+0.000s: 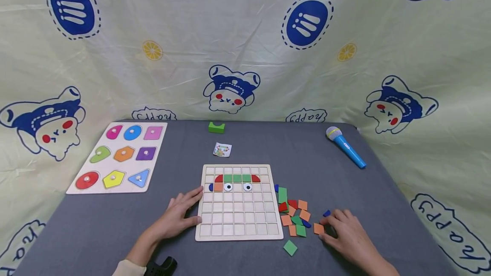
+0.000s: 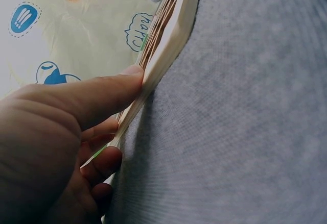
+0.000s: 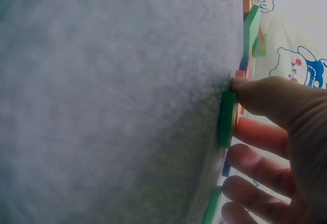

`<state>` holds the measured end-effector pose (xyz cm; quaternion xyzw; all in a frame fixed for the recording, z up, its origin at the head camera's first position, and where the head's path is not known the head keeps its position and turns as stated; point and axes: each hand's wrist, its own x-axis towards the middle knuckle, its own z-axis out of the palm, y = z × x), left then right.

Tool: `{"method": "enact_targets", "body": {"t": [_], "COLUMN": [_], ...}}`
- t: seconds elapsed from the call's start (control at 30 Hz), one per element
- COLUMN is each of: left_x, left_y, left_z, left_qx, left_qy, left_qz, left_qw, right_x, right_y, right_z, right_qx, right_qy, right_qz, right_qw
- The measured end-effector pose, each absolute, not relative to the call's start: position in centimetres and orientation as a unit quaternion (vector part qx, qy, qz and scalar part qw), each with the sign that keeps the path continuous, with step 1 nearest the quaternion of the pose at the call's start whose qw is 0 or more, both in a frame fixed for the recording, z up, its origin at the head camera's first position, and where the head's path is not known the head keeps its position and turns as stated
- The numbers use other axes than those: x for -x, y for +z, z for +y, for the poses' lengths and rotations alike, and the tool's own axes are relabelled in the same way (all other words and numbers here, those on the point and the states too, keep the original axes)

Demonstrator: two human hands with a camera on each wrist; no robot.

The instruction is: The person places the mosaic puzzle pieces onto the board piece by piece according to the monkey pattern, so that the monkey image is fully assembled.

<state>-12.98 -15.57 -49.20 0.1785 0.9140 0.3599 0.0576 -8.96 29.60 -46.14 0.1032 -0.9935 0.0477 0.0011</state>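
Observation:
A pale wooden grid board [image 1: 238,212] lies mid-table. Its upper rows hold red rounded corner tiles, green tiles [image 1: 237,178], an orange tile, a blue piece and two eye tiles [image 1: 247,187]. Against the board's left edge rests my left hand [image 1: 176,216], thumb and fingertips touching the rim; the left wrist view shows the thumb [image 2: 110,89] on that edge. My right hand [image 1: 350,235] pinches an orange square tile [image 1: 319,228] between thumb and index finger, close over the cloth. A green tile [image 3: 227,119] stands out beside the thumb in the right wrist view.
Several loose tiles [image 1: 301,230] lie right of the board, one green tile [image 1: 290,248] nearer me. A shape puzzle board [image 1: 132,168] is at the left. Farther back are a green block [image 1: 216,128], a small card [image 1: 222,150] and a toy microphone [image 1: 349,150].

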Motion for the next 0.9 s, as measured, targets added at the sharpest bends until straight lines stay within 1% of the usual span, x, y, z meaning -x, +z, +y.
{"method": "enact_targets", "body": {"t": [0.2, 0.37, 0.9], "left_x": [13.0, 13.0, 12.9], "left_y": [-49.2, -49.1, -49.2], "left_z": [-15.6, -15.5, -15.5], "left_qx": [-0.179, -0.179, -0.179], "left_qy": [0.360, 0.364, 0.366], "left_qz": [0.914, 0.912, 0.911], "left_qw": [0.058, 0.060, 0.054], "right_x": [8.9, 9.2, 12.6], "right_y": [-46.2, -45.9, -44.8], "right_z": [29.6, 29.1, 23.2], "right_qx": [-0.107, -0.120, -0.215], "right_qy": [0.049, 0.045, 0.107], "right_qz": [-0.993, -0.991, -0.967], "right_qw": [0.005, 0.027, 0.085]}}
